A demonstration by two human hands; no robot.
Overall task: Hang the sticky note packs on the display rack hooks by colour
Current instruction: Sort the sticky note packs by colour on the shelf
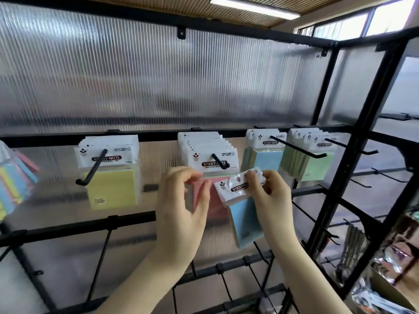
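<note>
My right hand (268,196) pinches the white header card of a blue sticky note pack (243,220), which hangs tilted in front of the rack. My left hand (181,205) is beside it with thumb and fingers curled at the edge of the pink packs (213,182); whether it grips anything I cannot tell. On the black rail, hooks carry yellow packs (112,177), pink packs, blue packs (264,155) and green packs (310,162), from left to right.
Mixed-colour packs (13,182) hang at the far left edge. Bare black hooks (360,182) jut from the rack frame (353,168) on the right and from lower rails. A cardboard box with packaged goods (385,288) sits at the bottom right.
</note>
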